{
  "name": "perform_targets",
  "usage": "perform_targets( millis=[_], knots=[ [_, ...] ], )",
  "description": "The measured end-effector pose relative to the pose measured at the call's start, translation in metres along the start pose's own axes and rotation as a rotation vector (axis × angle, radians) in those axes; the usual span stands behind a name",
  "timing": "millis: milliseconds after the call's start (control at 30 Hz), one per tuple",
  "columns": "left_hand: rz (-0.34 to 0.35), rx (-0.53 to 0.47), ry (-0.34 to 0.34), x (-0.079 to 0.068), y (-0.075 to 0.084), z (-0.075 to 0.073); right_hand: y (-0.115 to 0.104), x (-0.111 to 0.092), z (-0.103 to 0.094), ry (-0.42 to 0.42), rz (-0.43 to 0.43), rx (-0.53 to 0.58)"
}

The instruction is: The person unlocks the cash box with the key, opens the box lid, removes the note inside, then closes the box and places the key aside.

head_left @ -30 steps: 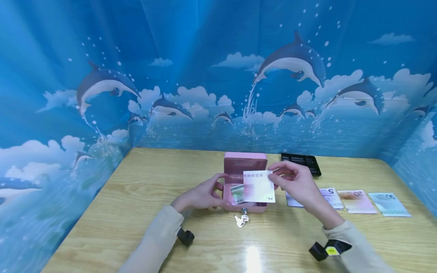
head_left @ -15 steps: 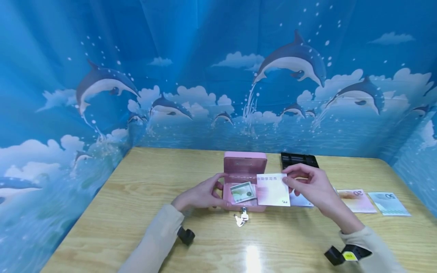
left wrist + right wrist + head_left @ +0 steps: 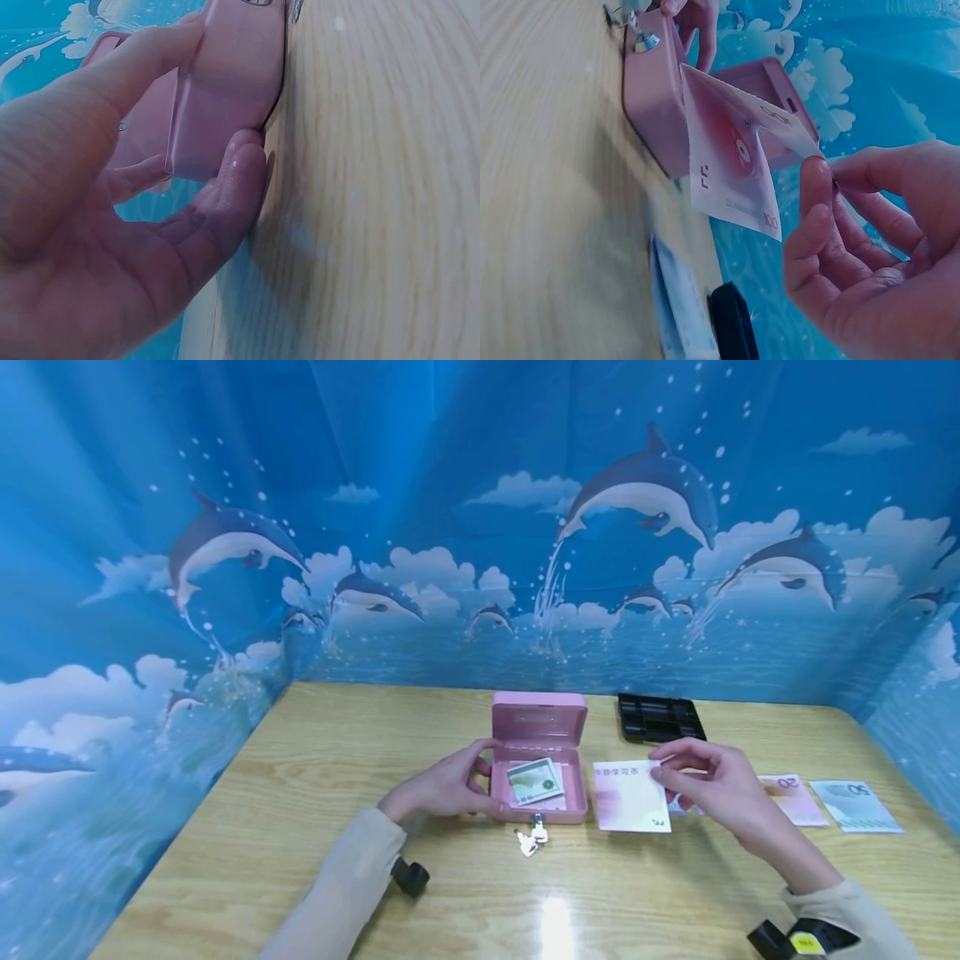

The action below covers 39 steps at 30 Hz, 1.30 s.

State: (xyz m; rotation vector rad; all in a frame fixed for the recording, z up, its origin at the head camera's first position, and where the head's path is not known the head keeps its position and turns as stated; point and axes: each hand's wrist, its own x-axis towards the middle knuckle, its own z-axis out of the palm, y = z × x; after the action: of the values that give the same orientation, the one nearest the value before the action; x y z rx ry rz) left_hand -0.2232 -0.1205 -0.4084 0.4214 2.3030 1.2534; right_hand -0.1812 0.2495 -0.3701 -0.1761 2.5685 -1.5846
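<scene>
A pink cash box (image 3: 576,789) stands on the table with its lid raised. My left hand (image 3: 446,787) grips its left side, fingertips and thumb against the pink wall (image 3: 232,97) in the left wrist view. A green play banknote (image 3: 536,782) lies inside the box over a paler paper. Between thumb and fingers, my right hand (image 3: 716,793) pinches a pink banknote (image 3: 632,797) at its upper corner, to the right of the box. The right wrist view shows that banknote (image 3: 735,161) bent in a fold and marked 100.
Keys (image 3: 531,838) hang from the lock at the box's front. Behind, to the right, lies a black compartment tray (image 3: 660,718). A 20 note (image 3: 793,800) and a 50 note (image 3: 857,806) lie at the right; a bluish-purple note (image 3: 684,807) is mostly hidden behind my right hand.
My right hand has carried the pink banknote from over the box rightward and toward me, uncovering the green note inside. My left hand has stayed at the box.
</scene>
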Motion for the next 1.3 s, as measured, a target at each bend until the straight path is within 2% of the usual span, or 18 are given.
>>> perform_targets(
  millis=[200,467,833,1133,1300],
  knots=[
    [0.019,0.012,0.002,0.0,-0.001,0.0,0.012,-0.007,-0.006,-0.013,0.026,-0.009],
    [0.031,-0.004,-0.014,0.0,-0.001,-0.002,0.03,-0.016,-0.013,-0.065,0.122,-0.042],
    [0.035,-0.031,-0.026,0.0,-0.001,-0.002,0.049,-0.024,-0.021,-0.102,0.168,-0.1],
    [0.04,-0.004,-0.025,-0.001,-0.003,-0.002,0.056,-0.026,-0.024,-0.098,0.21,-0.162],
    [0.044,-0.005,-0.022,-0.001,-0.004,-0.002,0.06,-0.027,-0.023,-0.114,0.186,-0.157]
  ],
)
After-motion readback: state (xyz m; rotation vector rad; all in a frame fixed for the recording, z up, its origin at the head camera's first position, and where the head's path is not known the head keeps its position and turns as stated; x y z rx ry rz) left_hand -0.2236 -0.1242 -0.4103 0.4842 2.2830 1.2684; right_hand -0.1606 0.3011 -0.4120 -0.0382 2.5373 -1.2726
